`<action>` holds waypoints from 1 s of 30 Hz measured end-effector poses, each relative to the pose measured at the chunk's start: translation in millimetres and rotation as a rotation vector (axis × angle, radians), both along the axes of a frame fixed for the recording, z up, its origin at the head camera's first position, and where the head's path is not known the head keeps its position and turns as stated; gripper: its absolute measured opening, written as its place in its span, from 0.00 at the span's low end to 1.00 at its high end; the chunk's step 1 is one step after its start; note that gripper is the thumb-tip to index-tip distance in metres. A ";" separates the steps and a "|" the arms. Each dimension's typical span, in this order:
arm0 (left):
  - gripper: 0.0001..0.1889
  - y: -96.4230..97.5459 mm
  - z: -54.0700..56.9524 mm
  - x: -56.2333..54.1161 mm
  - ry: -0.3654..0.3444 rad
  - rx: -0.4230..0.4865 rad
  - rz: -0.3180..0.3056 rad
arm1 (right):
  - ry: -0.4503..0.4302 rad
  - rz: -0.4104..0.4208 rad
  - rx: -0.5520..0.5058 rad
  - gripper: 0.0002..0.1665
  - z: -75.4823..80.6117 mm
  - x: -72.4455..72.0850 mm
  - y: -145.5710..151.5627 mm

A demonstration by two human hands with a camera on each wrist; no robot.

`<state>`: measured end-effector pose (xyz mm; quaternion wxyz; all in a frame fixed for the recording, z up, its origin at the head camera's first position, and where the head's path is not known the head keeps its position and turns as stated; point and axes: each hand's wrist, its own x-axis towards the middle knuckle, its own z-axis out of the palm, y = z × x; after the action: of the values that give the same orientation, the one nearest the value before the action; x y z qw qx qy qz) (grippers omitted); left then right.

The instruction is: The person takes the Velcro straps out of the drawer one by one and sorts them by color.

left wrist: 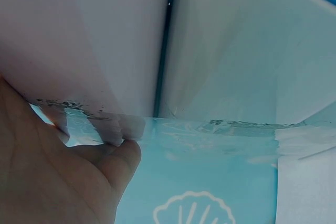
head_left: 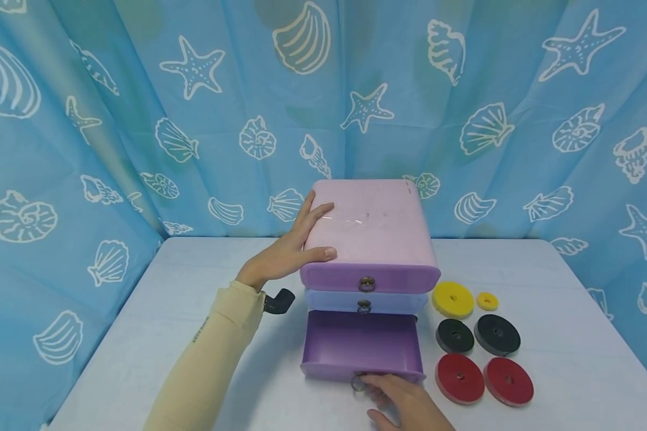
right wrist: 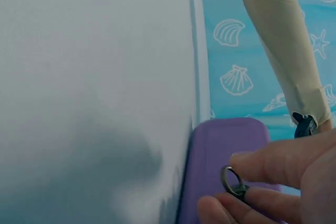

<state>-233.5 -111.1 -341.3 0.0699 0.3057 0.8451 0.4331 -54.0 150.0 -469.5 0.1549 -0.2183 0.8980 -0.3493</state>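
Observation:
A small drawer cabinet [head_left: 374, 221] with a pink top stands in the middle of the table. Its lowest drawer [head_left: 363, 335], purple and with nothing inside, is pulled out towards me. My left hand [head_left: 288, 251] rests on the cabinet's top left edge, thumb on the top and fingers spread along the side; the left wrist view shows the palm against the side wall. At the drawer's front, my right hand [head_left: 410, 407] has its fingers curled about the metal ring pull [right wrist: 231, 179]. The index fingertip touches the ring, while the thumb sits lower, apart from it in the head view.
Right of the cabinet lie flat rolls: a large yellow roll [head_left: 453, 299], a small yellow roll [head_left: 487, 301], two black rolls [head_left: 497, 334] and two red rolls [head_left: 460, 378]. A blue shell-print curtain [head_left: 345, 90] hangs behind the white table [head_left: 205, 263].

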 end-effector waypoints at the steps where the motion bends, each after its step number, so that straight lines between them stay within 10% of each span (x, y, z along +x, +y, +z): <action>1: 0.48 -0.1 0.0 0.0 0.001 0.000 0.000 | 0.007 0.001 -0.008 0.27 -0.6 0.2 -0.6; 30: 0.46 -0.4 0.2 0.2 0.019 0.007 -0.012 | 0.252 -0.288 -0.103 0.11 -0.3 -5.9 -19.7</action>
<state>-233.4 -111.5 -341.1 0.0633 0.3153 0.8422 0.4327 -59.9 130.3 -469.8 -0.0217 -0.1373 0.9132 -0.3830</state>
